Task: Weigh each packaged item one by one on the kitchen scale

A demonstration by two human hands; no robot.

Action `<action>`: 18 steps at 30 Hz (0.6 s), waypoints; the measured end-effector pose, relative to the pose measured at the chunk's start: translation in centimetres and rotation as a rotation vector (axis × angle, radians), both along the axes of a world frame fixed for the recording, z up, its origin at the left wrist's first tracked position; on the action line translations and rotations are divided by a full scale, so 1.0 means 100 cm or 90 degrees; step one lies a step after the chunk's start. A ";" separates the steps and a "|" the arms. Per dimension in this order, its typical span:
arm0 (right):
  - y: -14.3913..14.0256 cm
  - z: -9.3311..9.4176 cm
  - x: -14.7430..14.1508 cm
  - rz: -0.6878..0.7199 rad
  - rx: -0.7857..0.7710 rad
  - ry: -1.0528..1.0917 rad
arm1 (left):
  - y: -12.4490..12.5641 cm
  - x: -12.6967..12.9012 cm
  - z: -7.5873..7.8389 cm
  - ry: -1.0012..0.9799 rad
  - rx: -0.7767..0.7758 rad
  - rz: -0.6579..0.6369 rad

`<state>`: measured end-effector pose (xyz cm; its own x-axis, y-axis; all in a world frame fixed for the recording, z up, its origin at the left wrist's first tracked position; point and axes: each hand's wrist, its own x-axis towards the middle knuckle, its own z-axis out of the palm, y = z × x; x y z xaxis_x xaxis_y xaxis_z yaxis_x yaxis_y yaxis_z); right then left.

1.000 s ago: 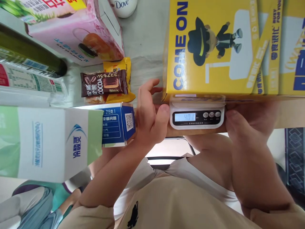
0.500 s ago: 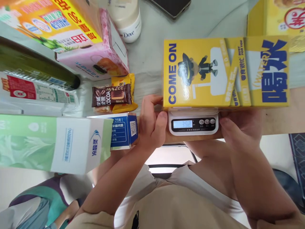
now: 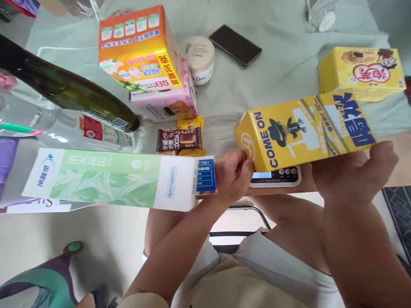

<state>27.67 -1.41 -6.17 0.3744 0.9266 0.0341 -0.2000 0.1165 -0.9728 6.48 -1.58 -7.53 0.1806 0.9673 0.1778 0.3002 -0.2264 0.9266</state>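
Because the yellow carton (image 3: 308, 128) tilts over the white scale (image 3: 276, 182) at the worktop's (image 3: 398, 158) near edge, a loose hold could let it slip off there. The left hand (image 3: 233, 175) curls its fingers at its left corner; the right hand (image 3: 346, 179) has fingers hidden beneath, grip untellable. A blue box (image 3: 206, 175) crowds leftward; wider room lies beyond, toward the phone (image 3: 236, 45).

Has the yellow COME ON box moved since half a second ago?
Yes. Against the white scale, the COME ON box has turned: its left end now overlaps the display, its right end angles up-frame.
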 end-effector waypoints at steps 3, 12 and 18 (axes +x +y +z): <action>0.015 0.017 0.001 0.000 -0.008 -0.009 | 0.000 0.001 0.002 -0.005 0.005 -0.033; 0.087 0.063 -0.018 0.052 0.002 -0.066 | -0.008 -0.006 0.001 0.011 -0.008 -0.034; 0.164 0.042 -0.036 0.135 0.093 -0.133 | -0.016 0.004 -0.010 0.013 0.022 -0.103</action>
